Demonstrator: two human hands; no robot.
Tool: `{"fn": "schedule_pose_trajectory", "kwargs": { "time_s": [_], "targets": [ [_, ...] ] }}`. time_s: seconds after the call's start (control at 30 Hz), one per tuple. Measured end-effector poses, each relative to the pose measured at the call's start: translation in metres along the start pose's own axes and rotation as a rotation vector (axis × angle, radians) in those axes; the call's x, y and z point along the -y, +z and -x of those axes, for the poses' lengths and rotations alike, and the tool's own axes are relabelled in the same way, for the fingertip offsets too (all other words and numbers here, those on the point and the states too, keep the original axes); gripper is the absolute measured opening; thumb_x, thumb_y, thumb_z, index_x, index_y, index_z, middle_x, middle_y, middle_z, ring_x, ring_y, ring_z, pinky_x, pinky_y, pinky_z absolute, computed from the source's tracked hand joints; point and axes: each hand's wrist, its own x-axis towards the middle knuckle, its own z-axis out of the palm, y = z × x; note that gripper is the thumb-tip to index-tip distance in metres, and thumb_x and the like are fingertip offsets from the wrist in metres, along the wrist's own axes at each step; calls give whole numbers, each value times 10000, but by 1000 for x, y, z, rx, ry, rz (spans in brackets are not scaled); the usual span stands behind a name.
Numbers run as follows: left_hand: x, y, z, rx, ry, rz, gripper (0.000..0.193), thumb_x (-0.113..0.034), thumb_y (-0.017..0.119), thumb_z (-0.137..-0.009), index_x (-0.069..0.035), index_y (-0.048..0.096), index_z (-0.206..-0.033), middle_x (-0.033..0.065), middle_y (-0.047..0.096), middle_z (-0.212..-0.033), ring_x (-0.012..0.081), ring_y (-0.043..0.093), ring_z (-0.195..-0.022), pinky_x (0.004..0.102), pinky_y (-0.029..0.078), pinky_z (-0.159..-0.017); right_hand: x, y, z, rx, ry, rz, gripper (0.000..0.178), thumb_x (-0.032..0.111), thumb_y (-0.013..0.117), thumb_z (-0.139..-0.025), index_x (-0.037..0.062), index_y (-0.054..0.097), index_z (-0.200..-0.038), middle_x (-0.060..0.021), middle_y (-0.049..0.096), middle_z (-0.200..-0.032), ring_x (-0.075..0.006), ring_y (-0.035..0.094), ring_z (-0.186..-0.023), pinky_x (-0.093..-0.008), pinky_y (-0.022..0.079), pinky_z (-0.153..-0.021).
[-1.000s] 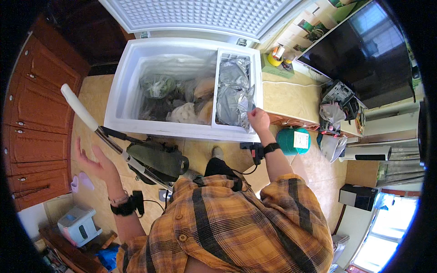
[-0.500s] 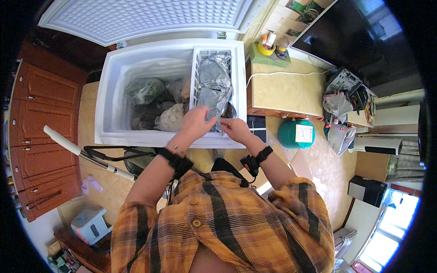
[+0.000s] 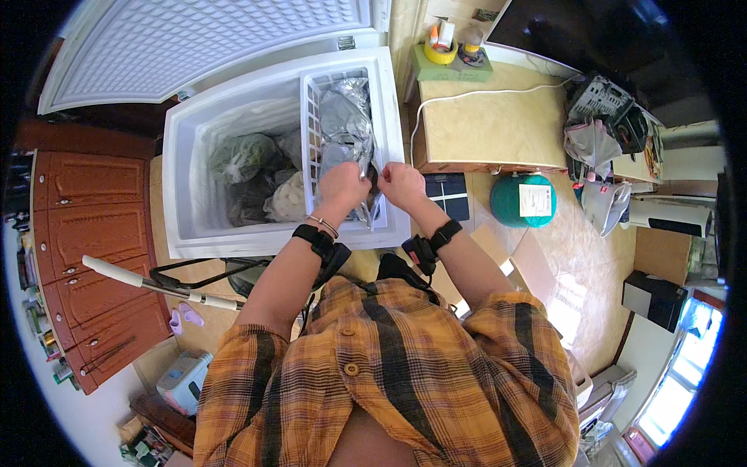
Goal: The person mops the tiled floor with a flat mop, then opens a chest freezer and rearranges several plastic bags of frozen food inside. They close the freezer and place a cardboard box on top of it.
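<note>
A silver foil bag (image 3: 346,113) lies crumpled in the white wire-look basket (image 3: 313,140) at the right end of the open chest freezer (image 3: 176,194). My left hand (image 3: 345,189) is closed around the near part of the foil, its thumb side toward the right. Just beside it, my right hand (image 3: 402,185) has its fingers curled into a pinch by the bag's right edge. What those fingertips hold, if anything, is hidden. To the basket's left, a clear bag of something green (image 3: 243,158) and a whitish bagged bundle (image 3: 286,200) lie in the freezer's well.
The freezer lid (image 3: 210,47) stands raised at the back. On the right are a cabinet top (image 3: 490,128) with a white cord, and a green round container (image 3: 506,204) on the floor. A white-and-black pole (image 3: 117,271) slants at left, near brown cupboards (image 3: 97,179).
My left hand has gone from partly spread fingers to a closed grip on the foil. Both hands have moved slightly away from me, and the view has shifted and turned a little.
</note>
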Motion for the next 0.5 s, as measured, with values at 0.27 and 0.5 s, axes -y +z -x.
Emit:
{"fn": "schedule_pose_trajectory", "kwargs": {
  "time_s": [0.27,0.5],
  "targets": [
    [29,-11,2,-59,-53,78,163,-213,656,-729,-54,626,-746,154,650,-771,353,632,-769,448,494,-649,-18,4,-1,10,75,-73,184,253,625,-770,73,654,-795,-169,667,-805,-345,655,-781,-447,524,-697],
    [46,-30,9,-121,-34,125,146,-188,645,-733,-45,619,-745,155,642,-748,356,622,-742,441,489,-639,-22,0,0,-27,94,-142,184,260,629,-773,79,658,-782,-162,672,-792,-337,659,-773,-448,522,-704]
  ]
}}
